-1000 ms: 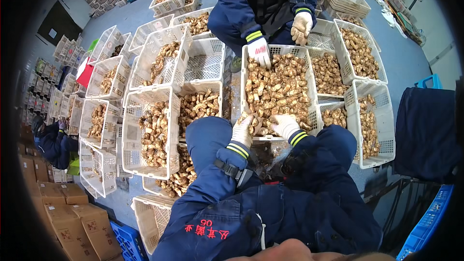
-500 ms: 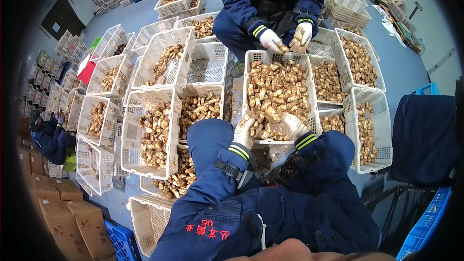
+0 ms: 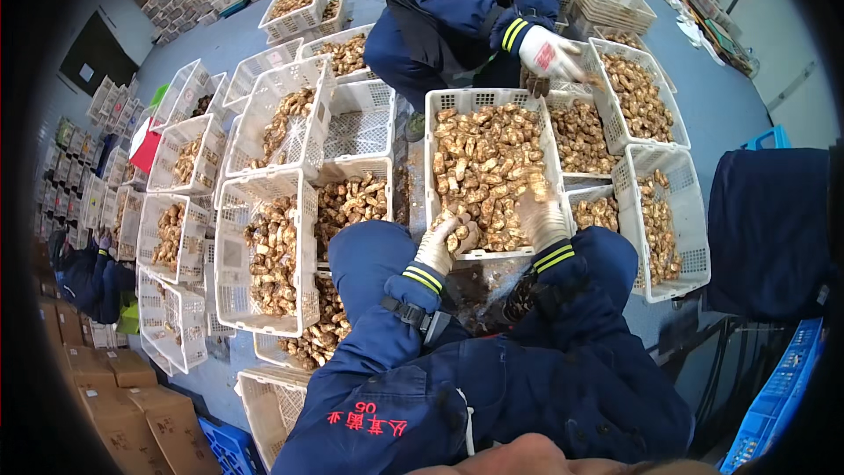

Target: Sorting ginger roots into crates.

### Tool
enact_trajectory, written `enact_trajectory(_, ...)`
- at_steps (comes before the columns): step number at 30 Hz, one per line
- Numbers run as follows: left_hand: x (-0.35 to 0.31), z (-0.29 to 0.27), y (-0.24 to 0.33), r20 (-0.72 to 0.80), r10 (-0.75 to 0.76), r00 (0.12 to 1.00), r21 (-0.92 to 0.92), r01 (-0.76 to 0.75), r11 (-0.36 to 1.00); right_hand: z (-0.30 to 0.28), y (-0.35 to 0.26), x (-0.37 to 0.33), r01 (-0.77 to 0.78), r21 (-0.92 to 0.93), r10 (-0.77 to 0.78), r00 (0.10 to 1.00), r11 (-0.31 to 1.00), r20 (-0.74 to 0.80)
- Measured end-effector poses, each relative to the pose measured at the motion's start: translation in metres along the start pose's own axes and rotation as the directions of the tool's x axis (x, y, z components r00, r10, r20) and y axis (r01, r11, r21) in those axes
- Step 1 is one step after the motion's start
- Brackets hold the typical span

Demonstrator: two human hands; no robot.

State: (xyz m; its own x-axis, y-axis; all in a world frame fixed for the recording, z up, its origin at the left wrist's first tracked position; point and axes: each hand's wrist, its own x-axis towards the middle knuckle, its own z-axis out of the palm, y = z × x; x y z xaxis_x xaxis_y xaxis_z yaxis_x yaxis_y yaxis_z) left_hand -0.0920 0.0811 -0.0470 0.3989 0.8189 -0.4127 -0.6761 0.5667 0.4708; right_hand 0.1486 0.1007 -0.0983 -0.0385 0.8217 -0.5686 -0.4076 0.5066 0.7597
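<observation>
L hand (image 3: 442,244) at near-L corner of ctr crate (image 3: 430,158), fingers curled in w/ hold of a mushroom (image 3: 457,234); whether more than 1, can't tell. R hand (image 3: 542,220) by near-R corner, blurred; can't tell how open or if it's got anything. Main pile of mushrooms (image 3: 488,154) lies btwn & beyond both sets of fingers. L knee (image 3: 365,255) just L of L fingers, deep crate (image 3: 264,325) past it. R knee (image 3: 607,255) just R of R fingers, another crate (image 3: 699,246) past that. Beyond R fingers, co-worker's white-gloved hand (image 3: 549,54) extends out past crate's far end. Cardboard boxes (image 3: 171,422) well off, L of L fingers.

Crates: white plastic, rect., perforated lattice walls. Mushrooms: stubby, knobbly, mottled brown/cream. Gloves: whitish fabric, soiled. Boxes: brown, flat-sided.
</observation>
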Motion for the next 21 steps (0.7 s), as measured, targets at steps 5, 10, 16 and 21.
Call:
enact_trajectory(5,0.006,0.003,0.002,0.079,-0.009,0.997,0.048,0.005,0.999,0.046,-0.086,0.012,-0.101,0.309,-0.015,0.936,0.946,0.351)
enact_trajectory(10,0.001,0.009,-0.003,0.025,-0.075,0.997,-0.043,0.076,0.996,0.001,-0.011,-0.007,-0.147,-0.955,0.597,0.802,0.259,0.038)
enact_trajectory(16,-0.005,0.009,0.002,-0.024,-0.131,0.991,0.073,0.132,0.989,-0.071,0.055,-0.064,0.567,-0.091,0.561,0.823,-0.818,0.085)
enact_trajectory(21,0.0,0.007,0.0,0.024,-0.155,0.988,-0.065,0.156,0.986,-0.064,0.044,-0.051,0.49,-0.32,0.472,0.871,-0.811,0.137)
